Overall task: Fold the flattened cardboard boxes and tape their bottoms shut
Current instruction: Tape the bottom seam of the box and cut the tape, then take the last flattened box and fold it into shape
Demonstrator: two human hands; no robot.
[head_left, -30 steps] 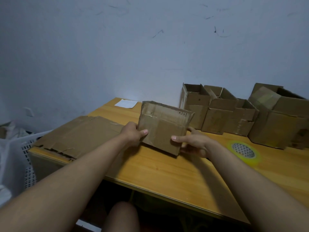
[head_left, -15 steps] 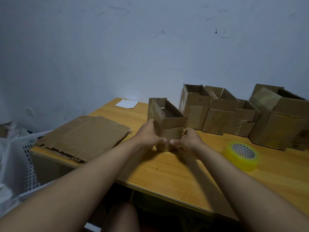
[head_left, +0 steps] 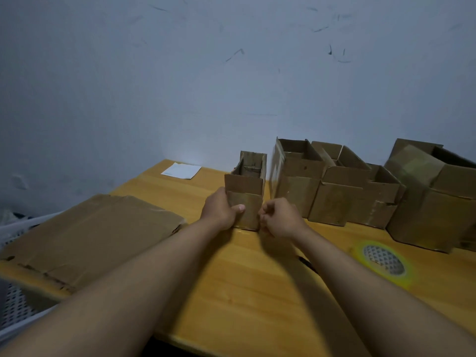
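A small brown cardboard box stands upright on the wooden table with its top flaps open. My left hand grips its lower left side, thumb lying across the front face. My right hand is beside the box's lower right corner with its fingers curled in; the knuckles are at the edge and hold nothing that I can see. A stack of flattened cardboard boxes lies on the table's left end. A yellow roll of tape lies flat to the right of my right arm.
Several folded open boxes stand in a row along the wall at the right, a larger one at the far right. A white paper slip lies at the back left. A white perforated basket sits left of the table.
The box was turned from lying tilted in both hands to standing narrow-end toward me and was pushed back toward the wall. My right hand's fingers have come off its front and curled.
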